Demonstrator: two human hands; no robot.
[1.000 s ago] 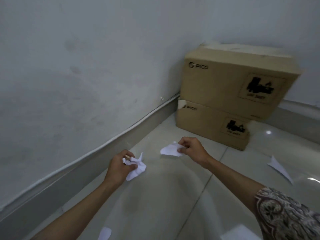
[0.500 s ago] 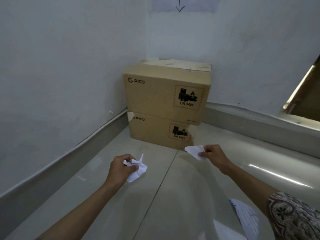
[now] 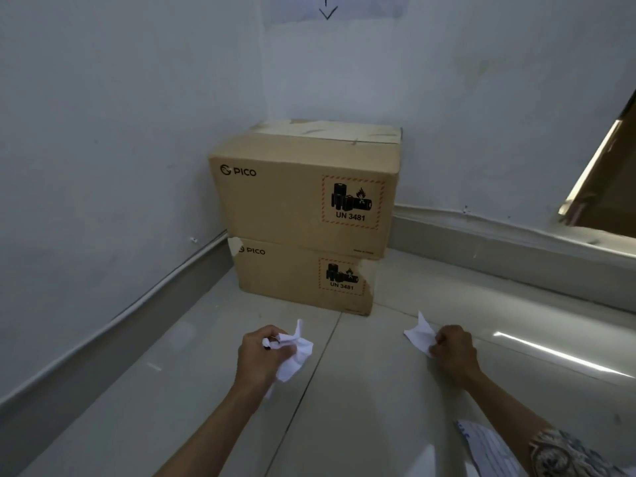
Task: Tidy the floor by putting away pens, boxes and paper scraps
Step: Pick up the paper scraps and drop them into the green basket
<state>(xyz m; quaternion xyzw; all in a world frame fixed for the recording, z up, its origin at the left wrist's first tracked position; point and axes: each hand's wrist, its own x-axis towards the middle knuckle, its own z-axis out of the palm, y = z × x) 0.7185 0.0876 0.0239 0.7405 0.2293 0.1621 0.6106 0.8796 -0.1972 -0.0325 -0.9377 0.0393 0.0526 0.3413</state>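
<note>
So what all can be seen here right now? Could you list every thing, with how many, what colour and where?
cardboard boxes: 2, brown, stacked in the corner against the walls, printed PICO and UN 3481
crumpled paper scraps: 1 bunch, white, in the left hand
paper scrap: 1, white, in the right hand
lined paper sheet: 1, white with blue lines, on the floor at bottom right
sheet with an arrow: 1, pale, on the wall above the boxes
floor tiles: glossy grey
walls: 2, white, with a grey skirting
left hand: 1, closed on the scraps
right hand: 1, closed on the scrap; patterned sleeve behind
</note>
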